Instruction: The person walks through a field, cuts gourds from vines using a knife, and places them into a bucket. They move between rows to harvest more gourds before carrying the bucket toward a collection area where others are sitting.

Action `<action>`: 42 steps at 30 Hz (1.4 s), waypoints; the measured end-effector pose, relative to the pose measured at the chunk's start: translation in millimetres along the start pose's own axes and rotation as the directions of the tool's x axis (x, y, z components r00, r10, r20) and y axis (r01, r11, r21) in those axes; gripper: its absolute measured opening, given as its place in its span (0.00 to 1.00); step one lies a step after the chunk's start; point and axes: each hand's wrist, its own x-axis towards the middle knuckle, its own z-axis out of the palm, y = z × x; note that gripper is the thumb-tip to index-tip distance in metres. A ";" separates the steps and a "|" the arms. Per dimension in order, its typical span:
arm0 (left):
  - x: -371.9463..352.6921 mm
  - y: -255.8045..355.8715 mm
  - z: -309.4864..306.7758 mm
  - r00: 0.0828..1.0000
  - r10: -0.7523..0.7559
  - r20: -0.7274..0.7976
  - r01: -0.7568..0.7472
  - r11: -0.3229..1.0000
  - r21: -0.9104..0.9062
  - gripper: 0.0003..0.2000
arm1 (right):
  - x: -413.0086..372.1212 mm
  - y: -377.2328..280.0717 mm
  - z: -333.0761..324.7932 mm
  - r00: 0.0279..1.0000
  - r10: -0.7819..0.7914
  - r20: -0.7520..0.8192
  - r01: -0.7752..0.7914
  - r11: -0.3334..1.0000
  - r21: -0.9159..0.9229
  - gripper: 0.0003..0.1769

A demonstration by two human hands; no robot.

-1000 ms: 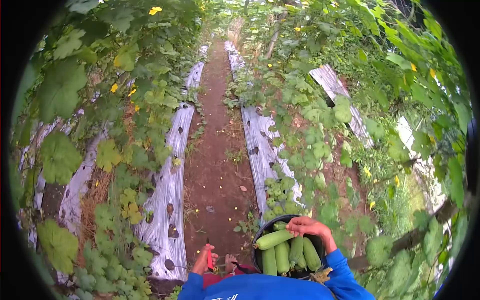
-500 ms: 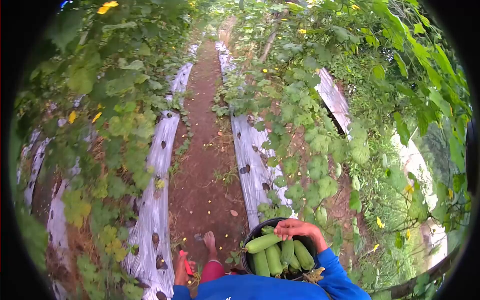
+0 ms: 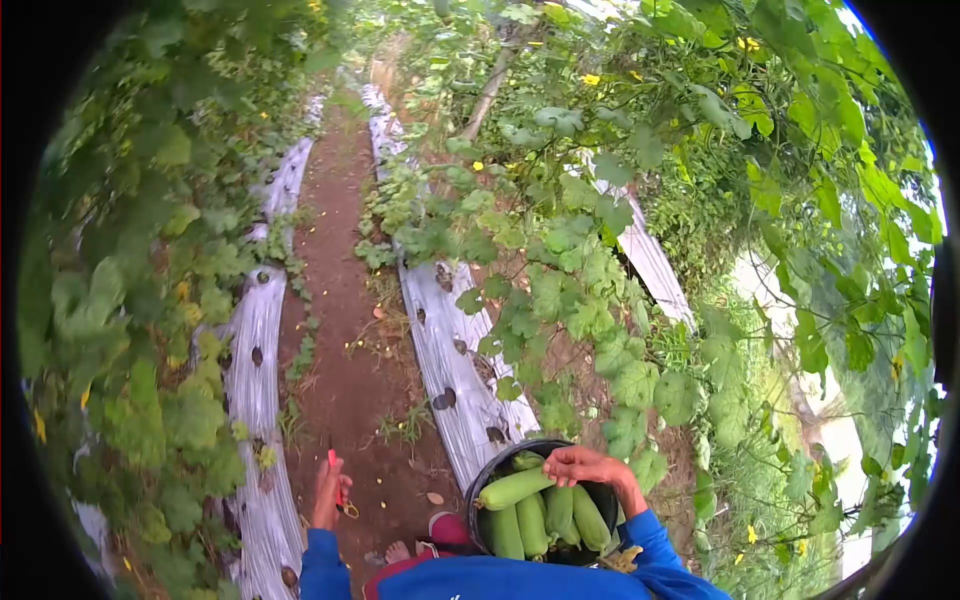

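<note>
My left hand (image 3: 328, 492) is closed round a red-handled tool (image 3: 345, 489) that looks like pruning shears; its blades are hard to make out. On my right side a black bucket (image 3: 472, 512) rests against my body, with my forearm along its rim. Several green luffa gourds (image 3: 532, 523) stand in it. One luffa gourd (image 3: 514, 489) lies slantwise over the others, and the bent fingers of my right hand (image 3: 585, 467) are closed at its right end. My palm hides that end partly. A withered yellow bloom (image 3: 624, 560) shows by my right sleeve.
A brown soil path (image 3: 345, 330) runs ahead between strips of silvery plastic mulch (image 3: 257, 360) with planting holes. Leafy vines (image 3: 600, 300) with yellow flowers crowd both sides and hang overhead at right. My bare foot (image 3: 398, 552) is on the path.
My view has swung right, so the path sits further left. My left hand has risen and come forward with the red-handled tool. My right hand stays at the same gourd.
</note>
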 end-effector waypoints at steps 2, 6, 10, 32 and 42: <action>31.8 41.0 26.0 0.987 0.096 0.131 -0.098 0.995 0.013 0.19 | 24.7 -16.4 -22.0 1.000 -0.002 -0.022 0.003 0.999 0.032 0.17; 138.4 86.7 89.4 0.969 0.109 0.222 -0.119 0.992 0.033 0.17 | 109.2 -31.9 -92.1 0.997 -0.057 -0.056 0.063 0.993 0.098 0.17; 220.4 81.6 124.0 0.978 -0.075 0.193 0.058 0.994 0.093 0.15 | 162.8 -23.5 -157.5 0.992 -0.063 -0.114 0.075 0.992 0.102 0.18; 568.5 324.1 350.4 0.843 -0.013 0.538 -0.054 0.993 0.108 0.19 | 262.2 -386.9 -471.0 0.539 -0.626 -0.564 0.396 0.779 -0.486 0.10; 688.8 490.7 489.4 0.715 0.158 0.681 -0.311 0.944 0.108 0.19 | 217.0 -506.4 -756.8 -0.679 -0.334 -0.654 0.400 0.578 -0.711 0.14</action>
